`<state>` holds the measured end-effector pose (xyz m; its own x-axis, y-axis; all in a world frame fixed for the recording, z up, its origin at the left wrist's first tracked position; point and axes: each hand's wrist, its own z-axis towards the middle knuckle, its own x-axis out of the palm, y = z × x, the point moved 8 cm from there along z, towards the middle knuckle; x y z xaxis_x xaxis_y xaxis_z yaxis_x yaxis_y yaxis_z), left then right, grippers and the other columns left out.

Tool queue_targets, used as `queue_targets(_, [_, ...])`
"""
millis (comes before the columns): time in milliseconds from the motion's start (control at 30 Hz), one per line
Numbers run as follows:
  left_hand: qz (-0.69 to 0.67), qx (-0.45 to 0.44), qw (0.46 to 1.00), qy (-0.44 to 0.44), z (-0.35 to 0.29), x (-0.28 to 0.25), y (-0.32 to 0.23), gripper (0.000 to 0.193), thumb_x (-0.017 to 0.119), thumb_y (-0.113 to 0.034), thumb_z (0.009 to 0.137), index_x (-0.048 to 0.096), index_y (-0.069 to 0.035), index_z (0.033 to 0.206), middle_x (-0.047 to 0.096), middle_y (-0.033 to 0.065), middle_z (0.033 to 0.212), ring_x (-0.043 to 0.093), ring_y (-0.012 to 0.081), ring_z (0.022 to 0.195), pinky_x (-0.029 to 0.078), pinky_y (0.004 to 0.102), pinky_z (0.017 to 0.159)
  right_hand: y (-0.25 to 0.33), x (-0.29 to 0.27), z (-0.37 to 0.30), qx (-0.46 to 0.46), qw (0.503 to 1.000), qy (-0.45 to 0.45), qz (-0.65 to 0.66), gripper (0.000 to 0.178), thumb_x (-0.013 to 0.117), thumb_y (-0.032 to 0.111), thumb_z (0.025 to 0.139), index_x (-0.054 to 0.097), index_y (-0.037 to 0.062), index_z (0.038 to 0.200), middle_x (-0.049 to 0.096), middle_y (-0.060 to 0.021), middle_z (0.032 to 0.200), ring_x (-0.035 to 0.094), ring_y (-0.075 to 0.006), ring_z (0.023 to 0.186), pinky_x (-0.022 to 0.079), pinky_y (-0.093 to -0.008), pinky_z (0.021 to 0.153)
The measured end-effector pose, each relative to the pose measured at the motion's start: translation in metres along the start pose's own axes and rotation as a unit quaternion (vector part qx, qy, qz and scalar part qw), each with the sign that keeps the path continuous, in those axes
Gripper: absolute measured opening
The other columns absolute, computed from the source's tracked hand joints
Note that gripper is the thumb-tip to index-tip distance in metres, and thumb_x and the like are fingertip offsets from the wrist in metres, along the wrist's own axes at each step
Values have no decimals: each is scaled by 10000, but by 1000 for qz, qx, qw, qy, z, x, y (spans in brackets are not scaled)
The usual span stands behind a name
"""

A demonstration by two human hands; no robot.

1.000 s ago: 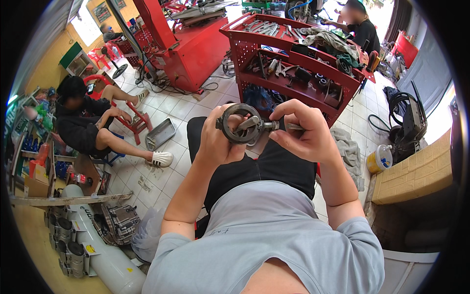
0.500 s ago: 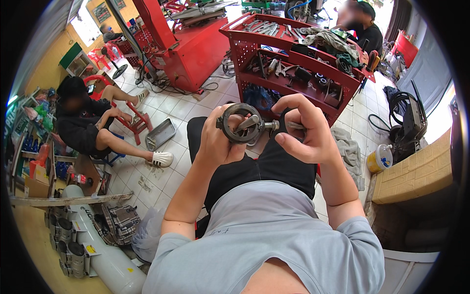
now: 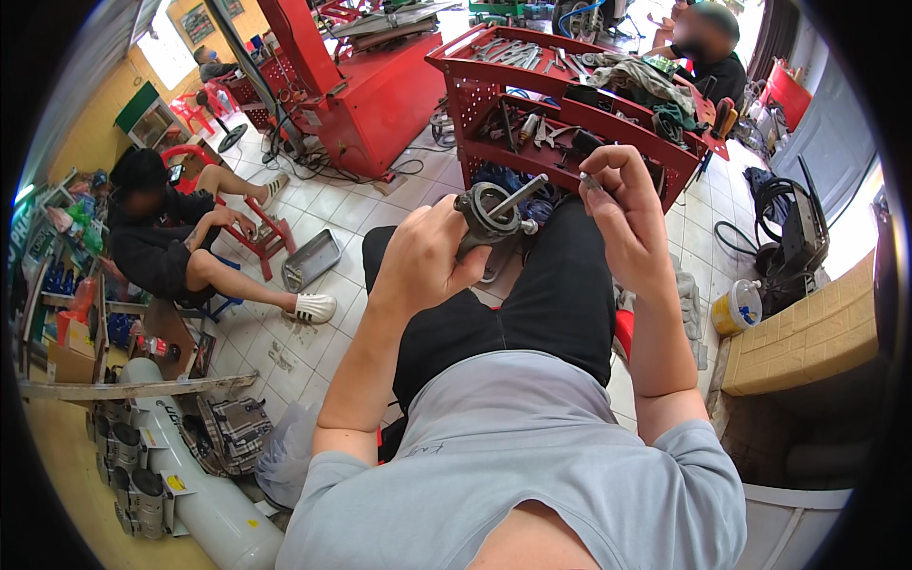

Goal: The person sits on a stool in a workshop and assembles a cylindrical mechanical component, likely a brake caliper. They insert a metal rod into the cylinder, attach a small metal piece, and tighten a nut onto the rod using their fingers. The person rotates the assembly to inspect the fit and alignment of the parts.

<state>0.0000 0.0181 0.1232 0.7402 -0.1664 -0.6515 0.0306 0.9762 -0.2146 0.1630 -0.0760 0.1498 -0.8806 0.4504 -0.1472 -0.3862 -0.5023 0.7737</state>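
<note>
A dark metal ring-ended part is in the left hand, held over the person's lap; the fingers and thumb wrap around its body. A metal rod slants out of the ring's opening, and a short bolt juts from its side. The right hand, just beside and apart from the part, pinches a small metal piece between thumb and forefinger.

Beyond the knees, a red tool cart carries wrenches and a crumpled cloth in its top tray; its lower shelf holds more loose tools. On the tiled floor to the left, a shallow grey tray has small pieces at its near end, too small to identify. To the right stands a yellow-and-white tub showing blue on its side; its contents cannot be told.
</note>
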Motion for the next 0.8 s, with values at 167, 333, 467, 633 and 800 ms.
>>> queue_targets(167, [-12, -17, 999, 39, 0, 5, 1, 313, 610, -253, 773, 558, -16, 971, 533, 149, 798, 523, 364, 712, 422, 427, 648, 7, -4, 2, -25, 999, -14, -46, 223, 490, -40, 887, 529, 19, 1098, 538, -15, 849, 425, -40, 721, 385, -194, 638])
queue_targets(333, [-31, 15, 999, 19, 0, 5, -3, 309, 637, -274, 759, 557, -23, 923, 511, 138, 768, 513, 358, 698, 411, 423, 632, 17, -6, 5, -65, 993, -3, -94, 236, 537, -36, 871, 573, 23, 1097, 579, -16, 868, 470, -50, 693, 386, -203, 603])
queue_targets(467, [-17, -20, 996, 81, 1, 13, -3, 313, 669, -288, 745, 538, -31, 867, 528, 140, 741, 520, 363, 689, 411, 431, 619, 21, -9, 6, -117, 984, 35, -132, 238, 576, -24, 854, 579, 39, 1084, 593, -12, 866, 495, -67, 679, 381, -225, 574])
queue_targets(633, [-21, -55, 990, 127, -3, 33, -1, 384, 700, -317, 732, 518, -31, 913, 554, 145, 700, 544, 376, 674, 427, 438, 621, 13, 10, 1, -38, 982, 105, -153, 228, 618, 6, 839, 568, 29, 1061, 603, -55, 841, 540, -127, 673, 427, -265, 594])
queue_targets(800, [-44, -102, 981, 157, -8, 44, 1, 471, 731, -314, 728, 479, -52, 1027, 617, 125, 741, 591, 358, 702, 456, 421, 654, 12, 22, 4, -50, 961, 175, -206, 160, 658, 51, 826, 631, 30, 982, 634, -91, 870, 621, -228, 753, 489, -314, 668])
